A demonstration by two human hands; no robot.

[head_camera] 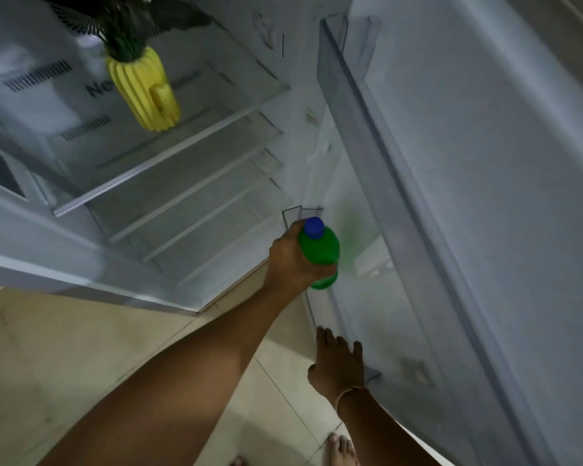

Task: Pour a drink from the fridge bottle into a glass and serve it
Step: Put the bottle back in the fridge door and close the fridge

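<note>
A green bottle (321,250) with a blue cap stands upright at the lower shelf of the open fridge door (451,196). My left hand (292,260) is wrapped around the bottle's body from the left. My right hand (339,363) rests flat on the near edge of the door, fingers spread, holding nothing. No glass is in view.
The fridge interior (169,183) has several bare glass shelves. A yellow ribbed vase (145,89) with dark green leaves stands on the top shelf. Pale floor tiles (81,348) lie below, with bare toes (340,449) at the bottom edge.
</note>
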